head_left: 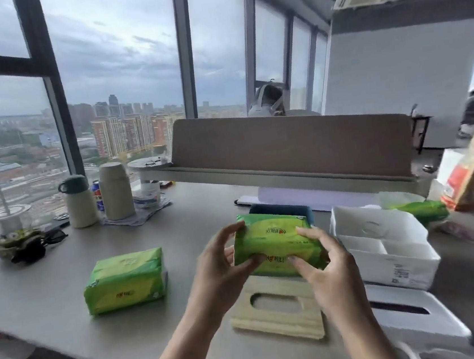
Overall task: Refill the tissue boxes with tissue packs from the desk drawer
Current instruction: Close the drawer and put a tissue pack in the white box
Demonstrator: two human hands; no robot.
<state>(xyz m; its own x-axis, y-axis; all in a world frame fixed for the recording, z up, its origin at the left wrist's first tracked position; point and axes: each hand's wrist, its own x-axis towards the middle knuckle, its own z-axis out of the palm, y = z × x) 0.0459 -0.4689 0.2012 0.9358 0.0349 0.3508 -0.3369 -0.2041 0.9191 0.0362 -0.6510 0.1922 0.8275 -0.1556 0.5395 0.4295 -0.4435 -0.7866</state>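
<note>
Both hands hold a green tissue pack [278, 239] above the desk. My left hand [225, 266] grips its left end, my right hand [326, 269] its right front edge. Under it lies a pale wooden lid [277, 313] with an oval slot, flat on the desk. A second green tissue pack [126, 280] lies on the desk to the left. A third green pack [419, 211] lies at the back right, partly hidden behind a white open box [386, 254] with dividers inside. A white tissue box [417, 324] with a dark slot stands at the bottom right.
The grey desk [50, 292] carries two cream flasks [80, 201], a can, a tape roll on a cloth and a small plant dish [15, 243] at the back left. A brown partition [291, 149] runs along the back. An orange-and-white bag [465, 171] stands at the right.
</note>
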